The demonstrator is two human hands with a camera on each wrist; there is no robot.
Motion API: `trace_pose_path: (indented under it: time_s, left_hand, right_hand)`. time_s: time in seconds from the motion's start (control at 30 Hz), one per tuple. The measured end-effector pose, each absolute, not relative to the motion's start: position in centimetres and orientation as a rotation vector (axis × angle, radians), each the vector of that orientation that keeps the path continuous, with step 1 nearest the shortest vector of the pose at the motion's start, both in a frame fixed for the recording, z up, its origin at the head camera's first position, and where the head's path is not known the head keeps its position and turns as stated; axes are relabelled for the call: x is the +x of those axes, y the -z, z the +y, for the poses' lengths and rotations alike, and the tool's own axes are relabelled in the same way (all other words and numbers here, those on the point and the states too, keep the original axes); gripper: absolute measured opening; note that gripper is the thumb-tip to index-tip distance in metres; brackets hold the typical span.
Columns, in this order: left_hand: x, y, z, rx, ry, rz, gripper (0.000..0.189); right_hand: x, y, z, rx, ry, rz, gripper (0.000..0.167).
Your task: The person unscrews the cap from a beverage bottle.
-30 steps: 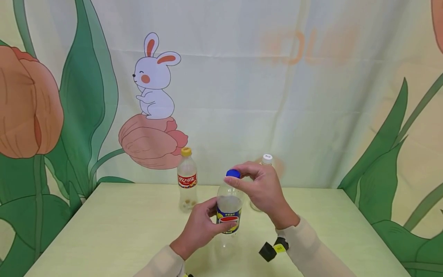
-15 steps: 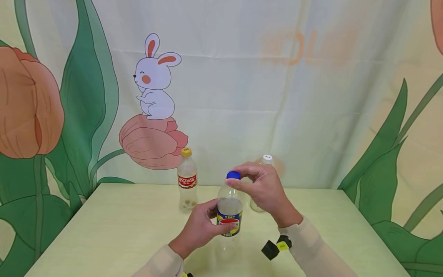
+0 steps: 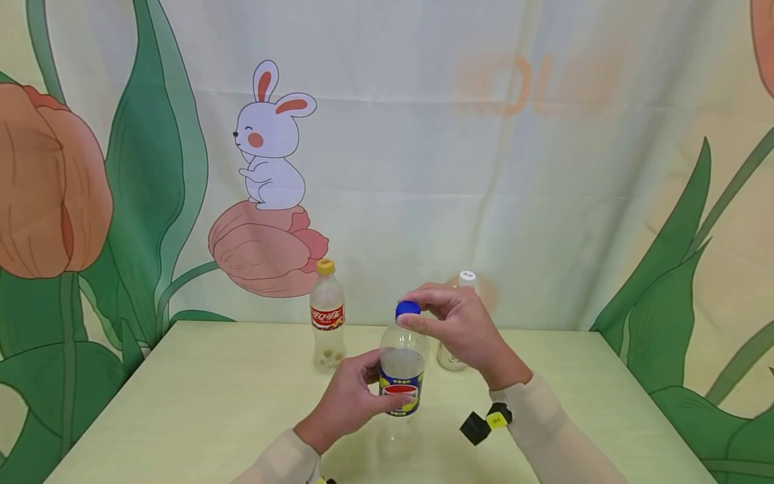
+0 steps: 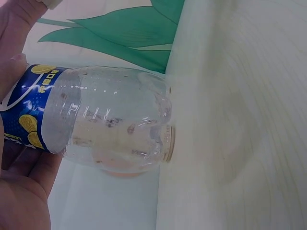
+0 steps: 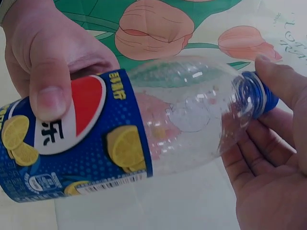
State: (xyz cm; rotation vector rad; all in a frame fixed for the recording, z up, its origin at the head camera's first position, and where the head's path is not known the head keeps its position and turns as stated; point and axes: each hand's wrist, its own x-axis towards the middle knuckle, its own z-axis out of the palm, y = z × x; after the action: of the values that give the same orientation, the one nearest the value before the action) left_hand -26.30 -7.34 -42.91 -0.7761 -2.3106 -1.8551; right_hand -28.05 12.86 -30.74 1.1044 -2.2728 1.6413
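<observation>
A clear plastic bottle (image 3: 404, 363) with a blue lemon-pattern label stands roughly upright in front of me. My left hand (image 3: 353, 396) grips it around the label, thumb across the front. At the top, my right hand (image 3: 456, 329) pinches the blue cap (image 3: 408, 308) between thumb and fingers. The right wrist view shows the cap (image 5: 264, 96) on the bottle neck, with part of the threaded neck visible below it. In the left wrist view the bottle's base (image 4: 165, 120) is at the tabletop; whether it touches is hard to tell.
Behind to the left stands a clear bottle (image 3: 327, 343) with a yellow cap and red label, small bits at its bottom. A white-capped bottle (image 3: 452, 361) is partly hidden behind my right hand. The pale table (image 3: 211, 403) ends at a printed curtain (image 3: 387, 168).
Both hands and the blue-capped bottle sit slightly lower in the head view. My right hand has shifted a little to the right, still pinching the cap.
</observation>
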Motion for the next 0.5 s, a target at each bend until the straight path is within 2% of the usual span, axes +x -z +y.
trace_pose_path:
  time_s: [0.2,0.5]
  left_hand:
    - [-26.15,42.83,-7.37,-0.773,1.866,-2.326,0.053]
    - [-26.28,42.98,-7.37,-0.758,1.865,-2.327,0.056]
  right_hand:
    - [-28.47,30.82,13.33,1.193,-1.685,-2.297,0.026]
    - [-28.76,30.81,13.52,1.309,-1.795,-2.365,0.027]
